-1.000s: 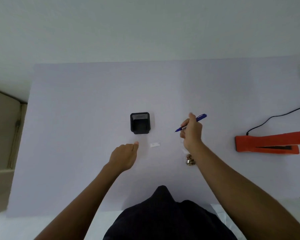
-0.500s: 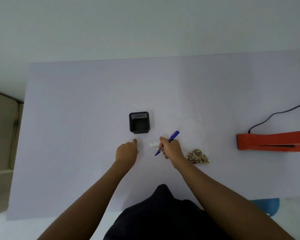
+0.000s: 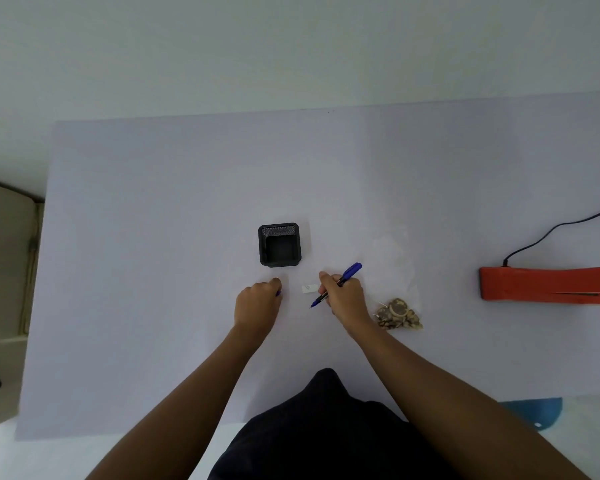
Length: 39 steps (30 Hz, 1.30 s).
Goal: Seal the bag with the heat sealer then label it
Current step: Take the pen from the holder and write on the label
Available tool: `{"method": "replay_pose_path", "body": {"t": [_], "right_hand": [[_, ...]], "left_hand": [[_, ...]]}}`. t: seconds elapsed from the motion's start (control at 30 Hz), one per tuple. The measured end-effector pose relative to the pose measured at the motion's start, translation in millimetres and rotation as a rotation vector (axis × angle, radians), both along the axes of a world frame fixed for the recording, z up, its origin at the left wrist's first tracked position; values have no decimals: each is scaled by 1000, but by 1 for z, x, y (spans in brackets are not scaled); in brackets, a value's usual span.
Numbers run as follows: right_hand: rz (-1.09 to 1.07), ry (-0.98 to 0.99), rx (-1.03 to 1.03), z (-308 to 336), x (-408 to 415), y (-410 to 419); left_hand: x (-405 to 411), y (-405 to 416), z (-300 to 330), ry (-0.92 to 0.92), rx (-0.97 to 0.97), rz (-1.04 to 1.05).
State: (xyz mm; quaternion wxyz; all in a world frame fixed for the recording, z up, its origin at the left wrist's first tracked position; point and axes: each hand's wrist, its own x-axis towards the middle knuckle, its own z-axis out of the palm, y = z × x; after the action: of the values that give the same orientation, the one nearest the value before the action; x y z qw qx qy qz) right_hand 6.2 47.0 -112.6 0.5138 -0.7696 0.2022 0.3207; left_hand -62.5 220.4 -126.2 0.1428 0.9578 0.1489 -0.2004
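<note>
Just left of the pen-holding right hand lies the label.

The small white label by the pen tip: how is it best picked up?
Probably pinch the label at its left short edge, coming from the left. It lies flat on the table; the right hand with the pen crowds its right end.

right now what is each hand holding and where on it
The right hand grips the blue pen around its middle, tip down-left. The left hand is closed around something small and blue, probably the cap.
</note>
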Motion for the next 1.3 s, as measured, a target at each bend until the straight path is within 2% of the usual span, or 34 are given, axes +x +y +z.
{"method": "replay_pose_path", "body": {"t": [0.23,0.43,0.57,0.77,1.03,1.3], "right_hand": [[-76,-103,70,0,0,-1],[-61,-142,87,-2,3,-2],[-77,-184,123,-6,2,-5],[26,-332,47,-13,-3,-9],[95,-355,26,-21,-2,2],[107,-377,11,-28,-8,6]], "left_hand": [[2,1,-3,-15,-18,32],[4,1,-4,-22,-47,63],[-3,-2,-1,-159,-55,82],[7,-28,-5,-315,0,-100],[16,-42,-11,-184,82,-225],[19,-45,-10,-152,51,-180]]}}
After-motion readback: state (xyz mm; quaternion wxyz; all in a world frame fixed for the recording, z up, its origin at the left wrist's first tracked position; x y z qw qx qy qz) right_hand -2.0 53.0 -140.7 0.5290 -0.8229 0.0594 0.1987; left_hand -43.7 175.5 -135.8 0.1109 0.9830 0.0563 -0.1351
